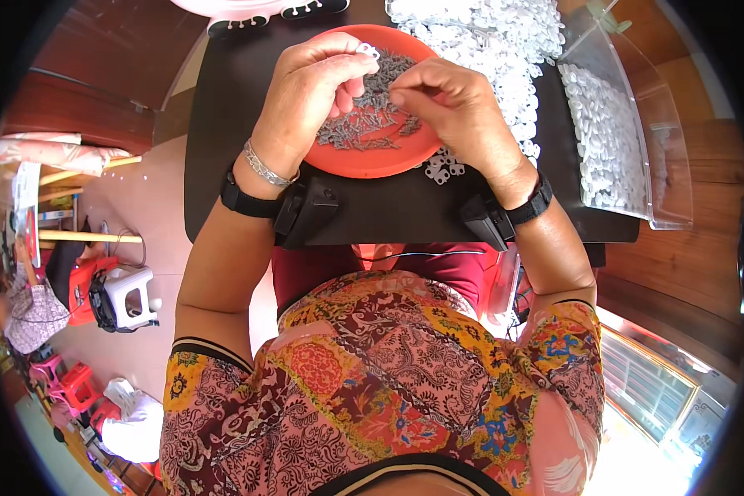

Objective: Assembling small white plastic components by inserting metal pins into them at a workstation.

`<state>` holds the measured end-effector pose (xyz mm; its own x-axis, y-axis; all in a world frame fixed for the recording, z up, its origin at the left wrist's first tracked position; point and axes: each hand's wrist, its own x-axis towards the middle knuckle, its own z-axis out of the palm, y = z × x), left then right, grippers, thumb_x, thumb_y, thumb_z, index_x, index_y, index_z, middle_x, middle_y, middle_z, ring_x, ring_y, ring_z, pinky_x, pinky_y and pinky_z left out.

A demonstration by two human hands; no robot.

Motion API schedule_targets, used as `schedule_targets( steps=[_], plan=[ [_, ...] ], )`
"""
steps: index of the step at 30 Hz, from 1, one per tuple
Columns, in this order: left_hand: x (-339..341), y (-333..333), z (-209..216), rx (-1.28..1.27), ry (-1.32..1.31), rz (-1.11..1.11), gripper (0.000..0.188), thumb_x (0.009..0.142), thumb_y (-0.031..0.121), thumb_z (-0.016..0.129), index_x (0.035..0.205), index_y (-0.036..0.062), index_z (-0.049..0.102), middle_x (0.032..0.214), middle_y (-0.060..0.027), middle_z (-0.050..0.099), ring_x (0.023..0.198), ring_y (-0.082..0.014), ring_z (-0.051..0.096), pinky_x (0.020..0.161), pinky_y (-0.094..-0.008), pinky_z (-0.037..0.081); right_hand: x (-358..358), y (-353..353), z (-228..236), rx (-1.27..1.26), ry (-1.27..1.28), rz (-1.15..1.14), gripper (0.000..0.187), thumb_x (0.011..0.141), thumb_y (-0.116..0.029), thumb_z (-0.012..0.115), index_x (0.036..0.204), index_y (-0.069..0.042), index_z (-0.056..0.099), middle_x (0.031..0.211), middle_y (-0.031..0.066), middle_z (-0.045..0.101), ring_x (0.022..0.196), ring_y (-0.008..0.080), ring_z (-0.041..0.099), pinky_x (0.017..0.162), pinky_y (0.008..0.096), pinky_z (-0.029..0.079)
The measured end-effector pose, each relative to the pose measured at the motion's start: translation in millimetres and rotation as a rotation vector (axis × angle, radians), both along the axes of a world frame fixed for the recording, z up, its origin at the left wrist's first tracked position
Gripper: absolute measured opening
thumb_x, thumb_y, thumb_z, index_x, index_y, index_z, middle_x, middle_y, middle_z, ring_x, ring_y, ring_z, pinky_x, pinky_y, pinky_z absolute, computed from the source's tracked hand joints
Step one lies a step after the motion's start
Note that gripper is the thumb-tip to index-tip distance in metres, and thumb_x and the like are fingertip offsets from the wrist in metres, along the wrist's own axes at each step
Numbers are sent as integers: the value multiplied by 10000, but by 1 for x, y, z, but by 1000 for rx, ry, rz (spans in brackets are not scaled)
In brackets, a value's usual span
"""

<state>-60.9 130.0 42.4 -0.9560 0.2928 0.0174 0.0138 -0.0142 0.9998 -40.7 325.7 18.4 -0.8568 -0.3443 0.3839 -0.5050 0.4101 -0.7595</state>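
Observation:
Between thumb and fingertips my left hand [310, 89] pinches a small white plastic piece with holes [368, 52]. It is raised over the far left part of a round orange-red tray [364, 168]. Many small grey screws or nails [364, 128] lie heaped in the tray; their exact kind is too small to tell. Over the tray's right side, my right hand [459, 103] has thumb and forefinger pressed together, pointing toward the left hand. Whatever sits in that pinch does not show. The two hands are apart.
White plastic pieces [479, 35] are piled behind and right of the tray, with several loose ones [443, 168] by its right rim. A clear-walled bin [665, 157] of white pieces stands at the right of the dark table [223, 91]. A pink object [252, 10] is at the far edge.

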Motion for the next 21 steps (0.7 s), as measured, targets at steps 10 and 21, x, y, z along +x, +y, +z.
schedule_targets(
  steps=[10,21],
  plan=[
    [-2,-1,-3,1,-12,-45,178,875,187,573,901,23,639,823,-32,632,685,-93,565,575,-206,406,-3,0,3,-353,-375,-47,130,919,-121,582,916,-1,633,754,15,636,667,61,571,634,209,481],
    [2,4,-6,32,-107,-220,170,899,174,532,845,34,613,710,-9,565,610,-82,529,563,-210,415,-2,6,11,-295,-301,-43,184,956,-197,566,887,-27,582,691,-5,574,650,52,526,587,215,440]
  ],
)
